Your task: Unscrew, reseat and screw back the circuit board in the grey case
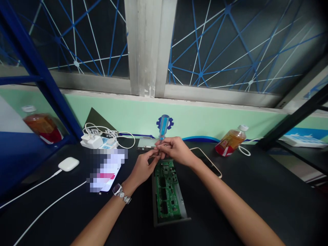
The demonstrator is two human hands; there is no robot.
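Observation:
A screwdriver [164, 125] with a clear blue handle stands nearly upright, handle up, above the far end of a green circuit board [167, 191]. The fingers of my right hand [176, 150] are closed around its shaft just below the handle. My left hand [145, 167] is pinched close by the lower shaft, fingertips meeting those of the right. Whatever lies between the left fingertips is too small to make out, and the screwdriver's tip is hidden by the fingers. The board sits in a long dark metal frame [154, 205] on the black table [220, 212].
Behind my hands lies a flat grey panel [146, 142]. A phone [210, 164] rests to the right, near a drink bottle [230, 140]. On the left are a lit phone [110, 174], a white earbud case [68, 164], a power strip [94, 140] and white cables.

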